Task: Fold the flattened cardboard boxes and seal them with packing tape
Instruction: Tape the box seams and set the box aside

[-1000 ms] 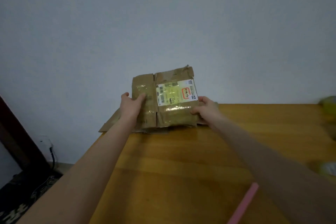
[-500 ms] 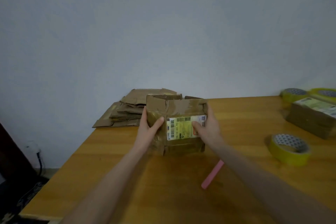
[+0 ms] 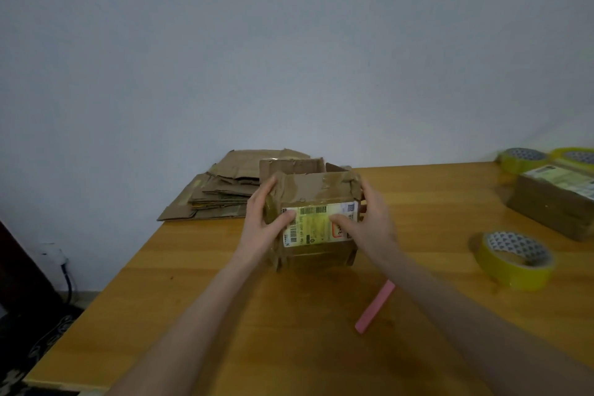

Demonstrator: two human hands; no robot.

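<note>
A worn brown cardboard box (image 3: 316, 190) with a white and yellow shipping label stands opened into shape on the wooden table (image 3: 225, 315), its top flaps up. My left hand (image 3: 262, 228) grips its left side, thumb on the label face. My right hand (image 3: 369, 225) grips the right side, thumb across the label. A yellow roll of packing tape (image 3: 516, 260) lies to the right, away from both hands.
A stack of flattened cardboard boxes (image 3: 221, 191) lies at the table's far left corner. A pink stick-like tool (image 3: 375, 305) lies near my right forearm. A taped box (image 3: 556, 202) and two more tape rolls (image 3: 520, 157) sit at the far right.
I lifted the flat box off the stack, brought it toward me and opened it into a standing shape on the table. My view swung right and down.
</note>
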